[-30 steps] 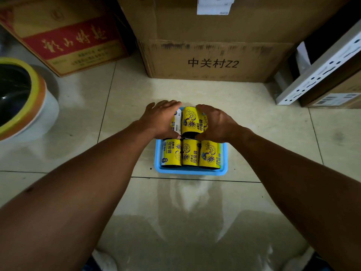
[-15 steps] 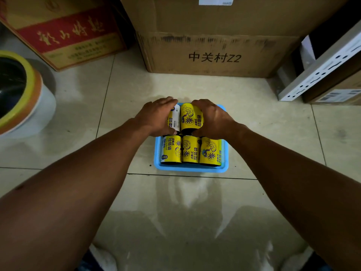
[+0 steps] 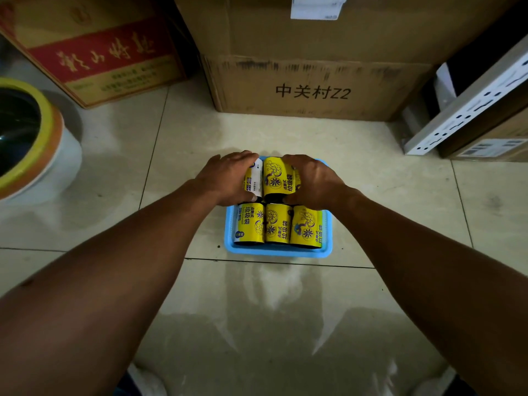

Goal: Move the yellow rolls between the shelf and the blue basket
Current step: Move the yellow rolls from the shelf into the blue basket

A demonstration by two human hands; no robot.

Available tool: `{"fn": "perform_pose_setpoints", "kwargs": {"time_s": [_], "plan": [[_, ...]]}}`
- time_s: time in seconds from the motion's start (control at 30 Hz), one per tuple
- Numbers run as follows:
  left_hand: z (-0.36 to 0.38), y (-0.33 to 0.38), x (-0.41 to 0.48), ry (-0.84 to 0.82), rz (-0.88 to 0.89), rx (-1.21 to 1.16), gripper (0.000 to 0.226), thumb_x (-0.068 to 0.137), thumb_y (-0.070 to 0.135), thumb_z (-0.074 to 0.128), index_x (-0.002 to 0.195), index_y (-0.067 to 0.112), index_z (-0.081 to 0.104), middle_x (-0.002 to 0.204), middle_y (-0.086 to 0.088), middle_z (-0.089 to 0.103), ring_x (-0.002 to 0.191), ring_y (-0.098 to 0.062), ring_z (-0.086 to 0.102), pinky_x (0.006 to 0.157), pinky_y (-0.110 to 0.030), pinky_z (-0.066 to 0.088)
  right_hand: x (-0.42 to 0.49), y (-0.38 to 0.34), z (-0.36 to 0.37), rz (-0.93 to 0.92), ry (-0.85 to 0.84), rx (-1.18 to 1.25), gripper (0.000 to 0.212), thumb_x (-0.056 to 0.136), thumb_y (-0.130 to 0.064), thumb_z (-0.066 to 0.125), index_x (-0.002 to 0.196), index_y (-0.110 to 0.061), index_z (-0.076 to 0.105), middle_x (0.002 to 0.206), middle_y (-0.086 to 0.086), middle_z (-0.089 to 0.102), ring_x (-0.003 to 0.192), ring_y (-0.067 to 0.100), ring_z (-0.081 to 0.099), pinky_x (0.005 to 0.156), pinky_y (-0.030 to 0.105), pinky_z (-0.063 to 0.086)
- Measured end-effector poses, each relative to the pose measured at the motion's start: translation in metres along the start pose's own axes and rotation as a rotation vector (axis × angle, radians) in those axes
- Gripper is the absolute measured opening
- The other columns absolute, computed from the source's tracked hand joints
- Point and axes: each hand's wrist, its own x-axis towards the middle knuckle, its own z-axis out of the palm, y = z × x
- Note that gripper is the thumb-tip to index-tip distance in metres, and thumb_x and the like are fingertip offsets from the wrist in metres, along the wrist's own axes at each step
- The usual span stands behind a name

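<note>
- five yellow rolls show in the head view, the only view; all lie in the blue basket [image 3: 278, 254], which stands on the tiled floor [image 3: 257, 310].
- front row: near-left roll [image 3: 250, 225], near-middle roll [image 3: 278, 224] and near-right roll [image 3: 305, 227], side by side and touching; neither hand is on them.
- back row: white-labelled roll [image 3: 255, 178] and back-middle roll [image 3: 278, 178], touching each other; whether another roll lies under the right hand cannot be told.
- left hand [image 3: 228, 178]: fingers curled over the far end of the white-labelled roll, thumb at its near end, gripping it.
- right hand [image 3: 314, 181]: fingers wrapped over the right side of the back-middle roll, thumb at its near end, gripping it.
- shelf: not in view.
- surroundings: cardboard box [image 3: 314, 90] beyond the basket, red-printed carton [image 3: 100, 52] and yellow-rimmed pot [image 3: 43, 144] to the left, white perforated rail [image 3: 471, 110] to the right.
- risk, as a judgement: the rolls are packed tight, so a lift could drag a neighbour or tip the light basket.
- risk, as a judgement: the glossy wrappers could slip from an end-to-end hold.
</note>
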Motion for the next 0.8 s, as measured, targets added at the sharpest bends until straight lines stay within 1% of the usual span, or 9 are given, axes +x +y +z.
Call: {"fn": "perform_pose_setpoints", "kwargs": {"time_s": [0.13,0.2,0.27,0.33,0.43,0.53,0.6,0.7,0.8], "plan": [[0.005,-0.005,-0.001,-0.011,0.004,-0.007,0.103,0.072,0.052,0.076,0.153,0.022,0.020,0.161,-0.003,0.021,0.146,-0.021,0.024,0.116,-0.048,0.024,0.003,0.002,0.001,-0.008,-0.002,-0.030,0.095,0.058,-0.037,0.087,0.140,-0.025,0.040,0.132,0.005,0.053,0.118,0.027,0.053,0.095,0.037,0.047],[0.003,-0.004,-0.004,-0.003,0.017,-0.009,0.106,0.072,0.055,0.075,0.154,0.021,0.016,0.163,-0.004,0.014,0.148,-0.020,0.018,0.118,-0.049,0.021,0.002,0.003,0.000,-0.007,-0.023,-0.032,0.108,0.055,-0.038,0.089,0.145,-0.024,0.031,0.139,0.006,0.046,0.123,0.029,0.049,0.099,0.040,0.046],[-0.001,-0.002,-0.007,0.003,0.028,-0.005,0.108,0.072,0.060,0.072,0.154,0.021,0.013,0.163,-0.004,0.010,0.149,-0.020,0.014,0.118,-0.050,0.019,0.000,0.002,-0.003,0.003,-0.038,-0.028,0.120,0.053,-0.039,0.091,0.149,-0.024,0.022,0.147,0.006,0.037,0.129,0.028,0.044,0.103,0.040,0.043],[-0.008,-0.002,-0.007,-0.002,0.019,0.009,0.107,0.074,0.063,0.069,0.154,0.022,0.012,0.164,-0.003,0.007,0.150,-0.018,0.010,0.119,-0.050,0.015,-0.001,0.000,-0.007,0.000,-0.030,-0.033,0.124,0.052,-0.041,0.091,0.151,-0.025,0.018,0.150,0.005,0.032,0.132,0.027,0.041,0.106,0.037,0.040],[-0.021,-0.001,-0.005,0.005,0.006,0.015,0.105,0.076,0.064,0.066,0.155,0.022,0.010,0.164,-0.001,0.004,0.150,-0.017,0.008,0.120,-0.048,0.012,0.000,-0.006,-0.017,0.002,-0.016,-0.039,0.124,0.052,-0.048,0.089,0.151,-0.026,0.017,0.153,0.004,0.028,0.136,0.024,0.038,0.108,0.034,0.038],[-0.039,0.002,-0.003,0.031,0.011,0.012,0.099,0.081,0.061,0.063,0.155,0.022,0.010,0.164,0.000,0.005,0.150,-0.016,0.009,0.120,-0.046,0.012,0.002,-0.015,-0.029,0.012,0.011,-0.031,0.115,0.059,-0.053,0.084,0.151,-0.024,0.020,0.155,0.003,0.029,0.140,0.022,0.032,0.112,0.035,0.034],[-0.051,0.006,-0.005,0.076,0.021,-0.013,0.087,0.087,0.056,0.057,0.154,0.020,0.014,0.163,-0.001,0.010,0.149,-0.015,0.014,0.120,-0.042,0.014,0.002,-0.024,-0.036,-0.003,0.044,-0.044,0.102,0.068,-0.056,0.077,0.149,-0.021,0.027,0.154,0.003,0.033,0.142,0.021,0.029,0.115,0.034,0.030],[-0.071,0.013,-0.007,0.158,0.041,-0.076,0.069,0.095,0.046,0.052,0.152,0.018,0.027,0.160,-0.002,0.025,0.145,-0.018,0.029,0.117,-0.034,0.025,0.003,-0.042,-0.049,-0.014,0.102,-0.036,0.083,0.077,-0.054,0.069,0.145,-0.019,0.037,0.150,0.002,0.040,0.140,0.018,0.032,0.114,0.032,0.029],[-0.105,0.027,-0.014,0.212,0.072,-0.127,0.058,0.094,0.043,0.052,0.147,0.025,0.035,0.152,0.001,0.041,0.137,-0.019,0.042,0.109,-0.035,0.038,0.001,-0.071,-0.075,-0.080,0.203,-0.010,0.071,0.081,-0.048,0.065,0.141,-0.017,0.043,0.145,0.003,0.047,0.134,0.019,0.043,0.109,0.030,0.037]]}}
